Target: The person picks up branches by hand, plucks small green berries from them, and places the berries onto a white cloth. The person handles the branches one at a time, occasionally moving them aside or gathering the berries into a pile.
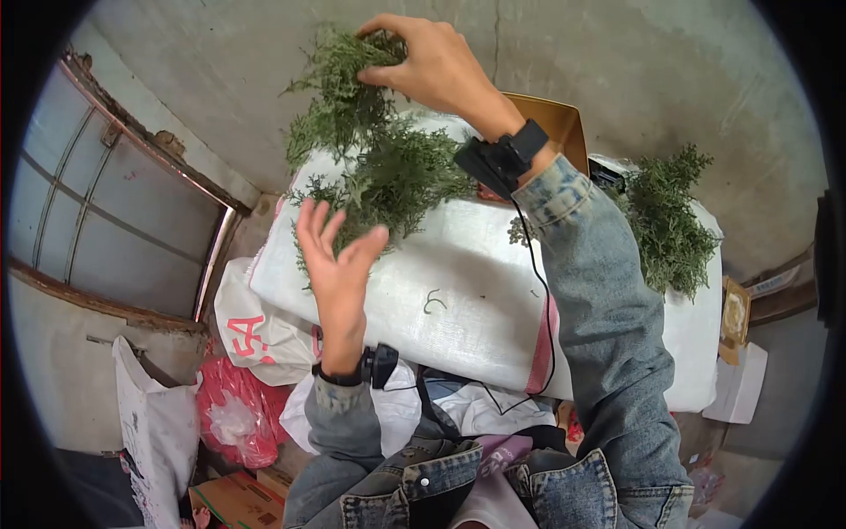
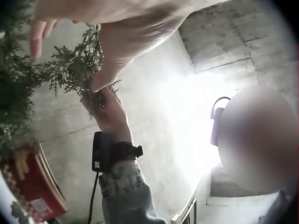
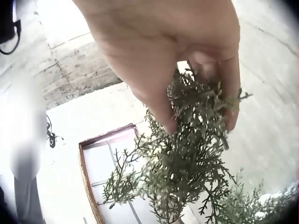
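Note:
My right hand (image 1: pixel 436 66) grips a bushy green evergreen sprig (image 1: pixel 339 84) at the far left of a white woven-plastic bundle. In the right wrist view, thumb and fingers curl round the top of the sprig (image 3: pixel 182 144) and its scaly twigs hang down. More evergreen sprigs (image 1: pixel 410 167) lie in a heap on the bundle just below. My left hand (image 1: pixel 339 273) is raised beside the near-left edge of that heap, fingers spread and thumb apart, holding nothing. In the left wrist view, the left hand (image 2: pixel 126 32) overlaps some twigs (image 2: pixel 70 70).
The white bundle (image 1: pixel 467 309) has a pink stripe. A gold-coloured box (image 1: pixel 560 123) stands at its back against the wall, and another evergreen clump (image 1: pixel 670 220) lies at right. A barred window (image 1: pixel 115 185), a red plastic bag (image 1: pixel 233 414) and a cardboard box (image 1: pixel 238 498) are at left.

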Tool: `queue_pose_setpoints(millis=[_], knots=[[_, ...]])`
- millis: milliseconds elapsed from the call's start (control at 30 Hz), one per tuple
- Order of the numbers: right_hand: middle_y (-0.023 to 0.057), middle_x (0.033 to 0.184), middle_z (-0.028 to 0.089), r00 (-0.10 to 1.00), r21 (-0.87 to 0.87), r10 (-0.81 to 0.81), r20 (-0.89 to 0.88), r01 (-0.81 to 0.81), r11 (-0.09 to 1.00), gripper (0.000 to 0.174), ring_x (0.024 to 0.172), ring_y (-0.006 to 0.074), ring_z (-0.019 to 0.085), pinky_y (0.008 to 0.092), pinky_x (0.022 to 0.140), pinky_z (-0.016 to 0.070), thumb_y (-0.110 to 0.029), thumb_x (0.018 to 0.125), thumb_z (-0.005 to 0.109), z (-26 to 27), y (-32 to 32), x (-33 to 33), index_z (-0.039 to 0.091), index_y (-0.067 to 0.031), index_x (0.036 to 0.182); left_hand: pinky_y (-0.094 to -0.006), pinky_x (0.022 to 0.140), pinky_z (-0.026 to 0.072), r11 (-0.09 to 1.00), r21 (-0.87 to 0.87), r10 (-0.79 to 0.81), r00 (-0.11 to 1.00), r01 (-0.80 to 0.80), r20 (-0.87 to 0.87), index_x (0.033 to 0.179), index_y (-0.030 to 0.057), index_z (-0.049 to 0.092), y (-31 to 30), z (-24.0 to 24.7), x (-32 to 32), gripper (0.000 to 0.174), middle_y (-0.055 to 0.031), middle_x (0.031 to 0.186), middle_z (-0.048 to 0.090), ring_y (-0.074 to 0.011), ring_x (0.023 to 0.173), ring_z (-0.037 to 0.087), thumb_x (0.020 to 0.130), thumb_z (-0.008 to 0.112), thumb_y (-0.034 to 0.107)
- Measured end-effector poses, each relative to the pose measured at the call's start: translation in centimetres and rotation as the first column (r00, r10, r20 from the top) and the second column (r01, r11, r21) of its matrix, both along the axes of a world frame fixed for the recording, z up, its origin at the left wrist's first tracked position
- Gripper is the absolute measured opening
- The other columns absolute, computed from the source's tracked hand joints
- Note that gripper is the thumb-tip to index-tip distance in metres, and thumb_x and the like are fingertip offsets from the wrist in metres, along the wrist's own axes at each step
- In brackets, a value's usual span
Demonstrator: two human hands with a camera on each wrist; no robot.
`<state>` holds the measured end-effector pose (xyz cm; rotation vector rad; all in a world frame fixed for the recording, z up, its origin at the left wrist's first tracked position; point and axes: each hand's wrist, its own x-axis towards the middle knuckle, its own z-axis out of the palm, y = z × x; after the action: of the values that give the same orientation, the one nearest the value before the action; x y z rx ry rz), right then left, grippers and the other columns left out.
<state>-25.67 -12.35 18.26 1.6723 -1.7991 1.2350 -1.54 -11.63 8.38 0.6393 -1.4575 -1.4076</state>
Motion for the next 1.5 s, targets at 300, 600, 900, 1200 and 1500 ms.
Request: queue_pose_setpoints(millis=[300,600,900,1200,1500], knots=[[0.0071,0.099,0.065,0.864,0.181,0.307,0.398,-0.402,0.898,0.051,0.085,0.0169,0.06,0.0319,0.075,0.0488,-0.022,0.081,0.079,-2.0,0.7,-0.1,0.056,-0.0084,0.124,-0.0335,0.076,0.0459,0.826,0.502,-0.112,0.948,0.255,-0.297,0.12,0.0079,0.059,-6.2,0.3,-2.3,0.035,-0.0016,0.105,0.059,-0.0164,0.102,0.056,0.09,0.07,0.021],[0.0075,0.107,0.066,0.509,-0.157,0.272,0.817,-0.258,0.953,0.046,0.087,0.0135,0.063,0.0267,0.073,0.0505,-0.014,0.086,0.075,-2.4,0.9,-2.6,0.053,-0.0025,0.125,-0.0331,0.07,0.0442,0.847,0.496,-0.064,0.964,0.19,-0.259,0.108,0.0102,0.061,-8.7,-5.2,-1.9,0.016,0.0013,0.088,0.055,-0.0144,0.089,0.057,0.095,0.059,0.02],[0.0095,0.108,0.067,0.561,-0.351,0.455,0.692,-0.289,0.89,0.043,0.089,0.0175,0.068,0.0284,0.079,0.0546,-0.011,0.089,0.071,-0.3,4.9,-4.3,0.052,0.0011,0.125,-0.0485,0.092,0.0497,0.855,0.448,-0.216,0.965,0.262,-0.151,0.137,0.0065,0.038,-6.6,-3.5,-1.0,0.054,-0.0143,0.129,0.047,-0.0286,0.122,0.047,0.093,0.064,0.024],[0.0103,0.108,0.068,0.563,-0.216,0.409,0.718,-0.379,0.9,0.039,0.09,0.0176,0.069,0.0282,0.078,0.0544,-0.009,0.09,0.069,-0.3,7.8,-3.9,0.054,0.0,0.125,-0.0395,0.1,0.0466,0.838,-0.537,0.147,0.909,0.095,0.39,0.153,0.0051,0.007,-2.4,-0.6,-4.2,0.11,-0.0218,0.151,0.027,-0.0363,0.14,0.03,0.077,0.083,0.028],[0.0111,0.104,0.069,0.441,-0.066,0.406,0.8,-0.608,0.791,0.044,0.085,0.0193,0.07,0.0287,0.075,0.0547,-0.006,0.088,0.069,-0.6,10.9,-1.0,0.051,0.0031,0.127,-0.0312,0.089,0.0469,0.975,-0.093,-0.14,0.885,0.201,0.444,0.135,0.0004,0.051,-4.4,-1.7,-5.6,0.062,-0.0154,0.121,0.064,-0.0202,0.105,0.06,0.083,0.077,0.022]])
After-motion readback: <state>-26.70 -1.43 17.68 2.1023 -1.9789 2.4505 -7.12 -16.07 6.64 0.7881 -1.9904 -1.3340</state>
